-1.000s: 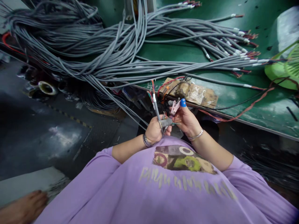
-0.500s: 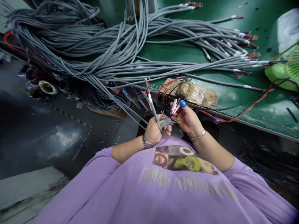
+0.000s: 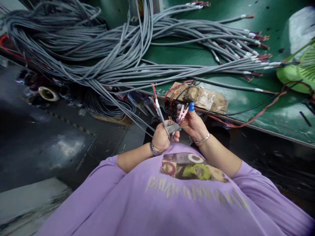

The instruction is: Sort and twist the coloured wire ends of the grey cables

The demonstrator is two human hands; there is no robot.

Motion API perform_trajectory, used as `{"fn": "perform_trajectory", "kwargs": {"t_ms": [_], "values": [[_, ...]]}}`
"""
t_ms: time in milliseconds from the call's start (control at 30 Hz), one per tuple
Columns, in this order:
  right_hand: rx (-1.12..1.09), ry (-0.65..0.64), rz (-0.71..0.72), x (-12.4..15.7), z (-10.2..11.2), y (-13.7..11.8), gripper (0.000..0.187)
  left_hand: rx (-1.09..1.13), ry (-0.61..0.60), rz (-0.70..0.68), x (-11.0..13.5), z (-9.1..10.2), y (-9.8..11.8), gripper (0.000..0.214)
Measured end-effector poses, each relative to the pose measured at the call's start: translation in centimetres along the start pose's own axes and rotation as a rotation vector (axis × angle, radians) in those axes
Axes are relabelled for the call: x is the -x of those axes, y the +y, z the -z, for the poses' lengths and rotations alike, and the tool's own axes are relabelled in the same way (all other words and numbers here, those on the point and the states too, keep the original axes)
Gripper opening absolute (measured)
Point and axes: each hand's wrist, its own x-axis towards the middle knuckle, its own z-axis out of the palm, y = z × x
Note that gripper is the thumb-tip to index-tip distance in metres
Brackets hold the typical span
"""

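Note:
My left hand (image 3: 161, 138) is closed around grey cables in front of the shirt. One grey cable (image 3: 160, 114) stands up out of the fist, with a white band and bare coloured wires at its tip. A grey wrapped piece (image 3: 172, 127) lies across the thumb side; whether it is a thumb cover I cannot tell. Thin coloured wires (image 3: 183, 125) fan out beside it. My right hand (image 3: 194, 126), with a blue cover (image 3: 191, 106) on the thumb, pinches a small pink clip-shaped tool (image 3: 182, 114) near these wires. Its fingertips are partly hidden.
A big bundle of grey cables (image 3: 115, 49) lies over the green table (image 3: 248, 108), stripped ends to the right. A stained wooden block (image 3: 214, 101) sits near the table edge. A green fan (image 3: 305, 67) stands at right. Coiled black cable (image 3: 108, 105) lies below, left.
My right hand has moved slightly left with the pink clip-shaped tool, closer to the left hand. The left hand keeps its hold on the cable. The view has shifted a little.

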Motion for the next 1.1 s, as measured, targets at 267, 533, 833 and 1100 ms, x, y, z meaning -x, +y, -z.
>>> {"fn": "perform_trajectory", "kwargs": {"t_ms": [267, 533, 833, 1100], "values": [[-0.070, 0.014, -0.046, 0.0, 0.4, 0.6, 0.045, 0.000, -0.010, -0.011, 0.0, 0.1, -0.3, 0.038], [0.027, -0.104, -0.142, 1.2, 0.8, -0.3, 0.059, 0.014, 0.008, -0.107, 0.9, 0.2, -0.2, 0.042], [0.112, -0.015, 0.045, 1.4, 0.4, 0.0, 0.044, -0.096, 0.035, -0.263, 0.4, 0.3, -0.6, 0.039], [0.010, 0.003, -0.047, 0.7, 0.0, 0.3, 0.046, -0.208, 0.025, -0.318, -0.2, 0.5, -1.0, 0.032]]}}
